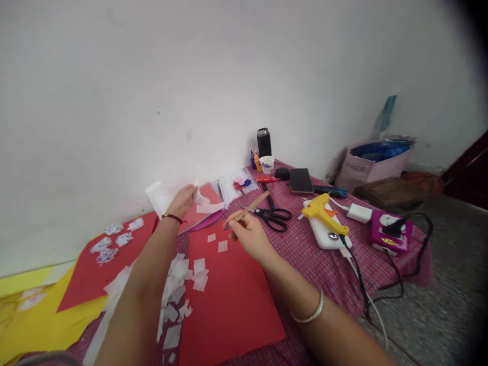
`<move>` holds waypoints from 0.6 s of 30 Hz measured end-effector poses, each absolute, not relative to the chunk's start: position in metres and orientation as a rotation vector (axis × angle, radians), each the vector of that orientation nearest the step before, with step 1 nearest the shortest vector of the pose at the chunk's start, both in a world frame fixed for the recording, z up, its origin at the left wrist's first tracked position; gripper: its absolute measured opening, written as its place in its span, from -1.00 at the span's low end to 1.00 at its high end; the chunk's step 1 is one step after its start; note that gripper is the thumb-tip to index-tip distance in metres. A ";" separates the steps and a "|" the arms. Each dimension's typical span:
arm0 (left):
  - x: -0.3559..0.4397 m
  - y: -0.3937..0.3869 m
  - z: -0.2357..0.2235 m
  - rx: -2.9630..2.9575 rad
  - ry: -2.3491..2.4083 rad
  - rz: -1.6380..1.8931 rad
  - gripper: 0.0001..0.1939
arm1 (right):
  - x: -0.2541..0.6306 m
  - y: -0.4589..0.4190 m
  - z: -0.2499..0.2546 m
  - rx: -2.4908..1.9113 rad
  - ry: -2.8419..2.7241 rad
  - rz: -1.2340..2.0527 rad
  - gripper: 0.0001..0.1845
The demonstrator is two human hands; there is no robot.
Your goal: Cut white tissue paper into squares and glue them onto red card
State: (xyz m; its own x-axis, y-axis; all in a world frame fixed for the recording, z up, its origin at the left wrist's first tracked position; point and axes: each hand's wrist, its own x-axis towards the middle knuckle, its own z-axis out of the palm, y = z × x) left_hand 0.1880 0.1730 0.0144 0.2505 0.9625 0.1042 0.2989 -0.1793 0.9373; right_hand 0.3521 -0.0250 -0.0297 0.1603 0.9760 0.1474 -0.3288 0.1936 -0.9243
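Head view: checked cloth (308, 269) against white wall (152, 76); box (356, 168) far right, grey floor (446, 284) right. Right hand (249, 236) pinches wooden stick (252, 205) near red sheet's (229, 305) far edge; left hand (184, 200) at white paper (201, 199), far side, grip unclear.

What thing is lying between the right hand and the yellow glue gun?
The black-handled scissors lie between the right hand and the yellow glue gun, as the head view shows.

Black tumbler (264, 143) by the wall (183, 91); pink box (362, 165) on the right.
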 end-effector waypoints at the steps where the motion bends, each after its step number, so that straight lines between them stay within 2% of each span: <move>1: 0.187 0.166 0.019 1.616 1.139 0.996 -0.68 | 0.352 -0.025 -0.029 -0.882 -0.923 1.153 -0.93; 5: 0.186 0.118 0.038 1.511 0.991 1.054 -0.69 | 0.352 -0.023 -0.028 -0.846 -0.896 1.224 -0.84; 9: 0.195 0.048 0.046 1.496 0.919 1.071 -0.72 | 0.348 -0.024 -0.027 -0.840 -0.919 1.262 -0.85; 13: 0.194 -0.012 0.030 1.435 1.021 1.087 -0.66 | 0.341 -0.030 -0.022 -0.829 -0.980 1.377 -0.85; 16: 0.179 -0.042 0.010 1.303 0.981 1.053 -0.61 | 0.335 -0.036 -0.022 -0.728 -1.078 1.437 -0.93; 18: 0.169 -0.057 -0.001 1.238 0.960 1.036 -0.61 | 0.330 -0.040 -0.024 -0.657 -1.165 1.454 -0.85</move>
State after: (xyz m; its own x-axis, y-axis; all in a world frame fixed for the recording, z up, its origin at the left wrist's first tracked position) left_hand 0.1690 -0.0566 -0.0015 0.2637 0.9645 -0.0136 -0.0869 0.0378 0.9955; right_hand 0.3298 -0.0403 -0.0243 -0.2396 0.9499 0.2008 -0.4027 0.0910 -0.9108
